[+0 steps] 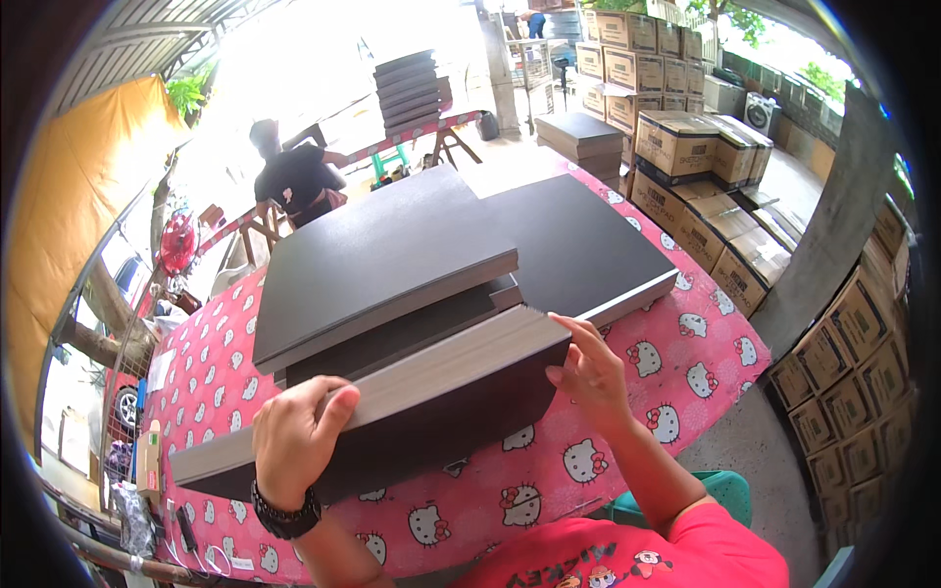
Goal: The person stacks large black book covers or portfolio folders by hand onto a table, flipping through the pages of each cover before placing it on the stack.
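Pad (441, 423) looked heavy, stiff, prob. slick; L hand (302, 431) clasped long edge, R hand (593, 377) pinched corner: gd 2-hand hold.

- Red T-shirt (701, 539), worn by the person: bold dark capitals in a curved line, above small cartoon figures.
- Cardboard cartons (676, 145) beyond the bench's (730, 377) right side: dark printed capitals across their sides.
- Stacked cartons (858, 318) at far right: dark printed panels, lettering too small to read.
- Tall carton stack (619, 69) at the back: small dark print, illegible.
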### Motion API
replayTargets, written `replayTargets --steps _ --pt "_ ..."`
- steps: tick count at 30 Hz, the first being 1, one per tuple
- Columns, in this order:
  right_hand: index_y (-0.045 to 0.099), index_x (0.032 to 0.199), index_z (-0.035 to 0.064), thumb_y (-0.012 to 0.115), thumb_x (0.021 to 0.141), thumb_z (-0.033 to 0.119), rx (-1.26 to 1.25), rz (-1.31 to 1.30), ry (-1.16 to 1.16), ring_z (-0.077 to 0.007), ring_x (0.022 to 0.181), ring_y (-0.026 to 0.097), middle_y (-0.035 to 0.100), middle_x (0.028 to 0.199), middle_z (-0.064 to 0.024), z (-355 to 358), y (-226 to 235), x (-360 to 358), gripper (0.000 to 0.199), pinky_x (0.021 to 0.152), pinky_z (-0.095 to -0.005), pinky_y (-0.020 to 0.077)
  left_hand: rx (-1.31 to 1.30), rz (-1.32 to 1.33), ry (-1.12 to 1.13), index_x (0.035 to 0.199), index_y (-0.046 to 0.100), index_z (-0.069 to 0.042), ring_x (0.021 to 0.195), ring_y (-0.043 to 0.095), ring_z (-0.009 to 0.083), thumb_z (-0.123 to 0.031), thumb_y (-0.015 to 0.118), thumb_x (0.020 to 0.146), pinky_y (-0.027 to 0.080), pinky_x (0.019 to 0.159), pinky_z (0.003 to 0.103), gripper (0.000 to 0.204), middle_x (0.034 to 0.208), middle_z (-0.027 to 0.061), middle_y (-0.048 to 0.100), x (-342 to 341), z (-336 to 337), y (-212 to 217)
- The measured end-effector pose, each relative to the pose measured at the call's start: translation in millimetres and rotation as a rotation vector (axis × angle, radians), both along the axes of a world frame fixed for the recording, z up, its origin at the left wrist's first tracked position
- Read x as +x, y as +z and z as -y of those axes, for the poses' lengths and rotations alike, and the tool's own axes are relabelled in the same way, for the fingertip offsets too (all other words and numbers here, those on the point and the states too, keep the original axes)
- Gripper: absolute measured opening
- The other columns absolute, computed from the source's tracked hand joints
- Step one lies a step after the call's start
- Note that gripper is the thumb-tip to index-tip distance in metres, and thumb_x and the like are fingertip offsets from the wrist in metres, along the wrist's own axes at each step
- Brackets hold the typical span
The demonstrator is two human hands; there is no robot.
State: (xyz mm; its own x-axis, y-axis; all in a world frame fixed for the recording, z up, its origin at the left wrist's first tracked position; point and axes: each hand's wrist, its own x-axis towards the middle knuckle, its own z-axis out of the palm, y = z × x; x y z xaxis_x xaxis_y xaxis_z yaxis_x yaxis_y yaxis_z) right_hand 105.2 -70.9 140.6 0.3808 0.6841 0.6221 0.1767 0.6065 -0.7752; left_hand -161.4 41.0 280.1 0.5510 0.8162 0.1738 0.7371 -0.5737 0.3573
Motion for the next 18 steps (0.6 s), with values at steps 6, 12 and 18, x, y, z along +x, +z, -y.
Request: replayTargets --steps 6,12,18 --pt "0.04 0.132 -0.0074 0.061 0.084 0.005 0.092 0.043 0.027 -0.0248 0.122 0.045 0.047 0.131 -0.0181 24.0 23.9 -13.1 0.053 0.1 -0.0335 0.0342 0.12 0.033 -0.081 0.079 0.066 -0.004 0.067 0.061 0.0297 -0.069 0.05 0.075 0.045 0.06 0.036 0.067 0.069 0.0124 0.063 -9.6 1.8 -14.3" --pt "0.032 0.135 -0.0107 0.058 0.081 -0.004 0.017 -0.084 0.045 -0.0288 0.13 0.037 0.04 0.136 -0.0248 35.1 17.8 -23.0 0.061 0.106 -0.0348 0.0257 0.086 0.083 -0.05 0.076 0.065 -0.003 0.063 0.059 0.028 -0.069 0.054 0.073 0.042 0.057 0.036 0.067 0.067 0.0119 0.06 -6.3 1.0 -14.8" --pt "0.027 0.136 -0.0128 0.061 0.073 -0.005 0.036 0.072 -0.035 -0.0318 0.131 0.035 0.037 0.137 -0.028 37.8 16.8 -23.9 0.071 0.106 -0.0364 0.0244 0.075 0.075 -0.047 0.073 0.063 -0.001 0.062 0.057 0.0286 -0.067 0.054 0.073 0.041 0.056 0.037 0.067 0.064 0.013 0.058 -5.8 -3.6 -14.5"
